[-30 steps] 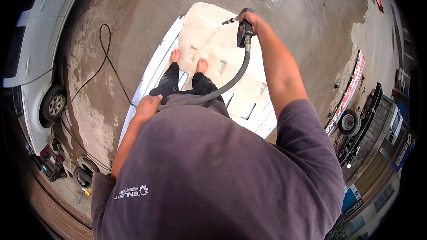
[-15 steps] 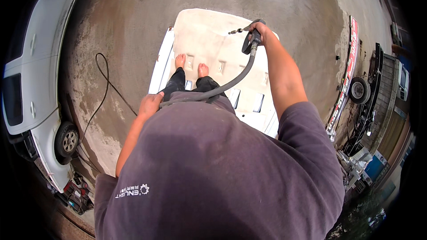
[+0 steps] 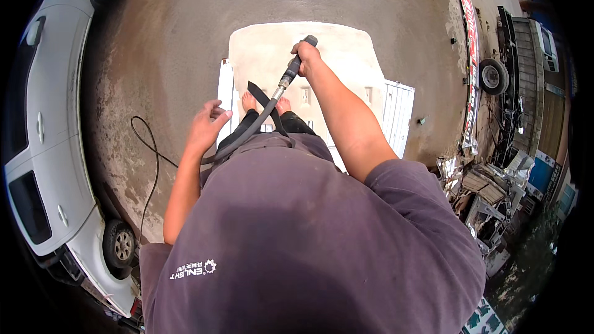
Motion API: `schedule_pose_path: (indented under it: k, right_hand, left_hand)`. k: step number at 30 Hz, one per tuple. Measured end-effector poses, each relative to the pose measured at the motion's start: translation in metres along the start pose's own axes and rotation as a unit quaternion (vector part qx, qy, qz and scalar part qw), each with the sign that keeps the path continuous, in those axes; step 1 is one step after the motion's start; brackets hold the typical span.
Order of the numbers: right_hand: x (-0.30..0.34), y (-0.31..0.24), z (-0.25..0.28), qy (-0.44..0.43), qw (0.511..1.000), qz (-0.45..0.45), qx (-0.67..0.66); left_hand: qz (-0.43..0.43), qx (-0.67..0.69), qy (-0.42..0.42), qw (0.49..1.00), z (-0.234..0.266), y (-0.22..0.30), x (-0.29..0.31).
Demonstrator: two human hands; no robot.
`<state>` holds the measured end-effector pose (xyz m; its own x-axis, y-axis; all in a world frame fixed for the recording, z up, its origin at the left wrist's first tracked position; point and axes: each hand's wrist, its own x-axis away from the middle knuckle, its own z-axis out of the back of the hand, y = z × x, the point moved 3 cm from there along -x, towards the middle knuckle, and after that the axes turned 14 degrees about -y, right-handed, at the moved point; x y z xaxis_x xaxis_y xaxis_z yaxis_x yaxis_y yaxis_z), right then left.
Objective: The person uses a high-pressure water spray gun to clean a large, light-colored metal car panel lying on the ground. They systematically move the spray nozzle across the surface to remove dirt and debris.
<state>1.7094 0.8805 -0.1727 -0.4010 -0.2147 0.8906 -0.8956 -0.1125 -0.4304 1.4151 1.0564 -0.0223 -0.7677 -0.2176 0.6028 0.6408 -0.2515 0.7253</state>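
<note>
**Right hand (image 3: 307,59) grips a spray gun (image 3: 289,73) above a cream panel (image 3: 346,55); left hand (image 3: 205,127) is empty**

Nearest is the person's dark grey shirt (image 3: 322,229), with black trousers (image 3: 298,125) just beyond its hem. A thick grey hose (image 3: 250,128) curves from the left side of the waist up to the right, where it joins the near end of the spray gun. A black strap (image 3: 257,89) slants beside the hose, partly behind it.

The left hand hangs left of the hose, its fingers loosely bent and apart, around nothing. Whether the wrist touches the hose cannot be told. Farther out and to the right, the fingers of the right hand are clamped on the spray gun, whose dark far end shows past the knuckles. The gun is in the air above the cream panel.

Two bare feet (image 3: 284,105) stand on the panel's near part. White boards (image 3: 398,111) jut out from under it, left and right.

At far left, a thin black hose (image 3: 152,142) loops over the wet ground (image 3: 179,37) near a white car (image 3: 59,105). To the right lies a scrap heap (image 3: 486,188); beyond it are a loose wheel (image 3: 494,77) and a long red-and-white sign (image 3: 470,37).
</note>
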Motion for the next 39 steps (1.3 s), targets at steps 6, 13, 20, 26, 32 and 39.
schedule_pose_path:
  k: [6, 13, 20, 26, 32, 39]
  right_hand:
    - [0.053, 0.072, -0.088, 0.145, 0.989, 0.023, -0.033]
    - [0.075, 0.094, -0.077, 0.162, 0.987, 0.007, -0.001]
    - [0.051, 0.126, -0.061, 0.107, 0.994, -0.029, 0.005]
    - [0.067, 0.121, -0.026, -0.14, 0.978, -0.024, 0.153]
    - [0.096, 0.162, 0.107, -0.127, 0.988, -0.074, 0.056]
    - [0.138, 0.311, 0.322, 0.165, 0.979, -0.063, -0.099]
  left_hand:
    - [-0.039, -0.075, -0.168, 0.982, -0.027, 0.051, -0.085]
    - [0.05, 0.044, -0.271, 0.96, -0.052, 0.014, -0.129]
    - [0.108, 0.052, -0.311, 0.943, -0.082, 0.022, -0.119]
    - [0.163, 0.007, -0.307, 0.938, -0.094, 0.005, -0.122]
    - [0.225, -0.045, -0.306, 0.924, -0.074, 0.002, -0.119]
    - [0.3, -0.061, -0.309, 0.9, -0.014, 0.046, -0.074]
